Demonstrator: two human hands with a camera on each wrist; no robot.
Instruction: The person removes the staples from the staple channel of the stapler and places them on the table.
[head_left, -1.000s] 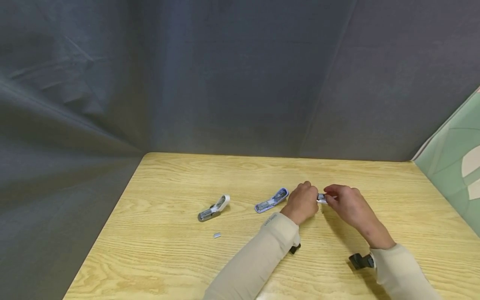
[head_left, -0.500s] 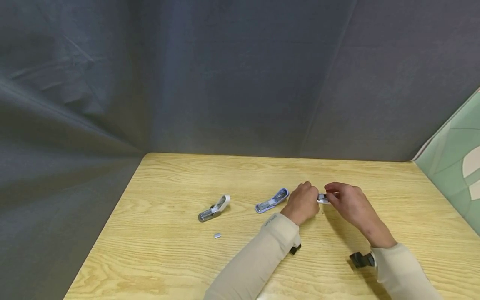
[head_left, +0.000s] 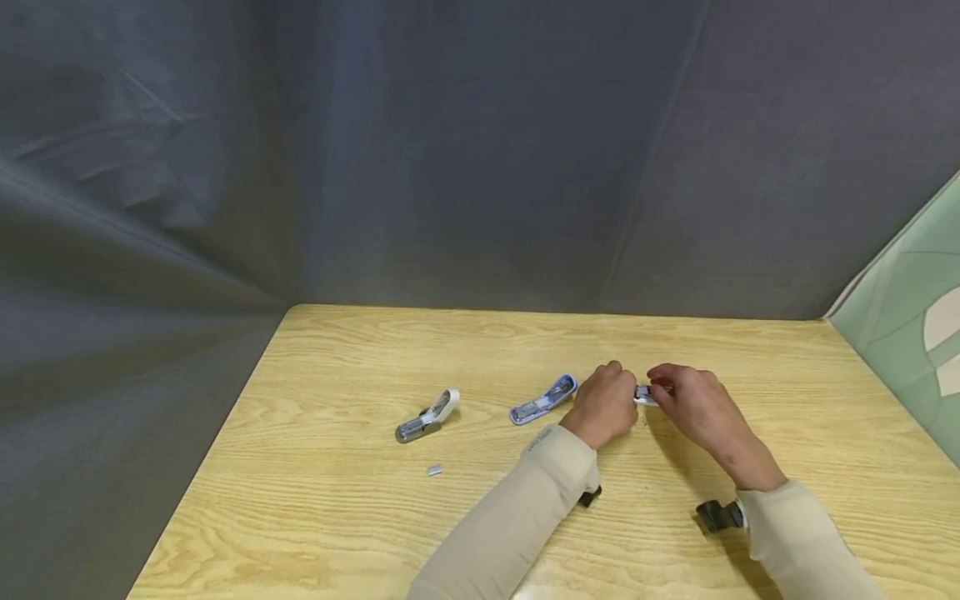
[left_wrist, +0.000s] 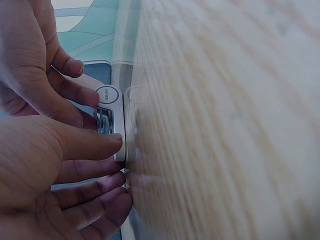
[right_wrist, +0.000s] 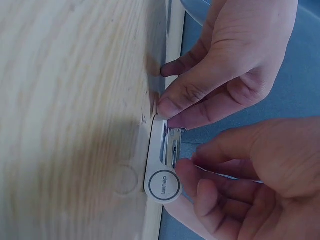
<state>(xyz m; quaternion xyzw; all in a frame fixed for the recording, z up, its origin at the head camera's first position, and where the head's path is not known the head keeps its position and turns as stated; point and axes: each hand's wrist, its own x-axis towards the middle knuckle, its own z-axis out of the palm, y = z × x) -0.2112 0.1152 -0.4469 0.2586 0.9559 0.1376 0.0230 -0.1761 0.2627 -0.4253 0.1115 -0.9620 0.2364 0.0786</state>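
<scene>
A white stapler (right_wrist: 156,145) with its metal staple channel exposed lies low at the wood tabletop; in the head view the stapler (head_left: 644,400) shows between both hands. My left hand (head_left: 602,405) pinches its front end, the thumb (left_wrist: 100,145) along the top edge. Bent fingers of my right hand (head_left: 697,408) meet the stapler at the channel near its round hinge. In the right wrist view the right thumb and forefinger (right_wrist: 188,172) come close together there; whether a small piece lies between them is hidden.
Left of the hands, a blue stapler (head_left: 542,402) lies swung apart on the table (head_left: 337,517). Further left is a grey and white stapler (head_left: 427,418) with its lid raised. A small silvery strip (head_left: 434,471) lies in front of it. A dark curtain (head_left: 480,167) stands behind.
The right fingers shift slightly over the stapler's channel, lifting a little and then lowering again. The left hand keeps its hold, and the other staplers stay put.
</scene>
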